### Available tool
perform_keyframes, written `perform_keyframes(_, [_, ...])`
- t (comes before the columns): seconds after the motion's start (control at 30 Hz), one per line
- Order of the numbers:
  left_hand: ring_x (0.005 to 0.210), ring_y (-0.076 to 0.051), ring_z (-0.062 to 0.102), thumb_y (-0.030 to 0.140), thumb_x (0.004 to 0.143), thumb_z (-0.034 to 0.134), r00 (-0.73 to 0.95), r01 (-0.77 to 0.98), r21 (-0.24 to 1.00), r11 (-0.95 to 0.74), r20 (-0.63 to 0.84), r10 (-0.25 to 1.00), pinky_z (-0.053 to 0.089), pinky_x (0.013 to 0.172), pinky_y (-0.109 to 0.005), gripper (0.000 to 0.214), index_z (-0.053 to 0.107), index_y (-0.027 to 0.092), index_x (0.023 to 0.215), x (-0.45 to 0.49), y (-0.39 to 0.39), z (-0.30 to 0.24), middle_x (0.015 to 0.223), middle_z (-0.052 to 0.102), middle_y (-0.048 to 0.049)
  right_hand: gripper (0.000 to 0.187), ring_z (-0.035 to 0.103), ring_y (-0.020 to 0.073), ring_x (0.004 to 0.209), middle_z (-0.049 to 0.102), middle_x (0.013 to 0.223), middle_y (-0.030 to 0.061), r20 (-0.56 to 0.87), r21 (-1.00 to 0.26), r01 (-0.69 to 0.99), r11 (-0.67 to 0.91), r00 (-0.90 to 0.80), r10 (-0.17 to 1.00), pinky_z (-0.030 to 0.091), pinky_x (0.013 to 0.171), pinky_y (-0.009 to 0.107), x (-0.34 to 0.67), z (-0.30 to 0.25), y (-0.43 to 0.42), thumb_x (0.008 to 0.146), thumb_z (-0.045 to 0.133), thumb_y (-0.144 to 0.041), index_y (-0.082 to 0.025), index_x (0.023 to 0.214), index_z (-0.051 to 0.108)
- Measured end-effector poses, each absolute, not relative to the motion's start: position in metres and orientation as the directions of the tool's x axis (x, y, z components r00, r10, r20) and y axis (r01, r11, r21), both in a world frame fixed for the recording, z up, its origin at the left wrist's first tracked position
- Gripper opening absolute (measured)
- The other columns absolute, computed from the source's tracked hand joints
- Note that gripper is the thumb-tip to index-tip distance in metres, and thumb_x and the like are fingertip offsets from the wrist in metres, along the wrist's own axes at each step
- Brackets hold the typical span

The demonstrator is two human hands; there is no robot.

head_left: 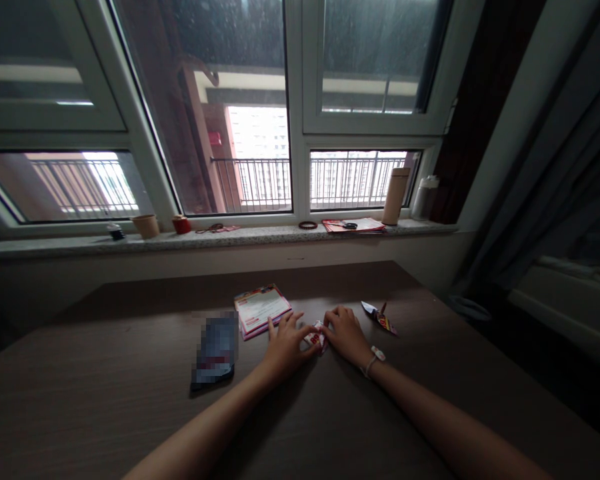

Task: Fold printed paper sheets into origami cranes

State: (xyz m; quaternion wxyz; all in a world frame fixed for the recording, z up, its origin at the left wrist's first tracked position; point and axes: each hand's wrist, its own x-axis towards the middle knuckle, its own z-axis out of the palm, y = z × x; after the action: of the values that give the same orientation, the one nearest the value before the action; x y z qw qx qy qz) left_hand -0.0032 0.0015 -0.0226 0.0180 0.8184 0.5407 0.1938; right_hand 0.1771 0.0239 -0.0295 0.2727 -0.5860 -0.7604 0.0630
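Observation:
A small folded piece of printed paper (pixel 314 338), white and pink with red lettering, lies on the dark wooden table between my hands. My left hand (pixel 289 347) holds its left side with thumb and index finger, while the other fingers spread toward a stack of printed paper sheets (pixel 263 310). At the paper's right edge, my right hand (pixel 347 332) presses with thumb and curled fingers; a bracelet circles that wrist. Part of the folded paper is hidden under the fingers. Right of my right hand lies another folded paper piece (pixel 381 319), dark, yellow and white.
A blurred-out dark flat object (pixel 215 353) lies left of my left hand. Along the windowsill (pixel 265 235) stand a tan cup (pixel 146 227), a red jar (pixel 181 225), a beaded bracelet (pixel 308 225), scissors (pixel 349 225) on papers, a tan flask (pixel 396 197) and a grey bottle (pixel 425 198).

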Motion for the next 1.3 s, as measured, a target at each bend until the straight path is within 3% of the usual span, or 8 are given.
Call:
perform_keyframes(0.43, [0.131,-0.030,0.038,0.043,0.085,0.062,0.380,0.868,0.207,-0.452,0.311,0.871,0.005,0.107,-0.071,0.018,0.071,0.038,0.099,-0.002,-0.001,-0.016,0.138,0.049,-0.0028,0.017,0.048,0.0240,0.104,0.057,0.101,0.0060,0.309,-0.495,0.825,0.272,-0.126,0.943,0.036,0.091,0.033,0.180,-0.034,0.029,0.082,0.063,-0.038,-0.022,0.088,0.063])
perform_keyframes(0.7, [0.131,-0.032,0.038,0.048,0.084,0.061,0.347,0.872,0.257,-0.415,0.273,0.897,0.010,0.106,-0.071,0.034,0.063,0.036,0.115,-0.003,0.002,-0.023,0.140,0.045,-0.0073,0.018,0.048,0.0242,0.105,0.057,0.102,0.0064,0.311,-0.510,0.815,0.276,-0.125,0.942,0.035,0.091,0.033,0.182,-0.035,0.031,0.085,0.060,-0.040,-0.022,0.087,0.064])
perform_keyframes(1.03, [0.130,-0.030,0.039,0.043,0.082,0.065,0.361,0.871,0.228,-0.434,0.300,0.883,0.008,0.106,-0.072,0.031,0.064,0.042,0.113,-0.003,0.002,-0.022,0.142,0.044,-0.0049,0.019,0.047,0.0241,0.105,0.057,0.102,0.0060,0.298,-0.532,0.803,0.267,-0.117,0.947,0.035,0.091,0.033,0.182,-0.034,0.031,0.085,0.060,-0.040,-0.022,0.084,0.064])
perform_keyframes(1.3, [0.129,-0.030,0.040,0.049,0.084,0.061,0.381,0.881,0.159,-0.447,0.324,0.866,0.002,0.105,-0.074,0.028,0.066,0.043,0.111,-0.002,0.001,-0.021,0.139,0.049,-0.0020,0.016,0.046,0.0237,0.106,0.058,0.103,0.0054,0.278,-0.556,0.784,0.274,-0.135,0.951,0.034,0.092,0.034,0.185,-0.037,0.035,0.084,0.060,-0.037,-0.022,0.086,0.066])
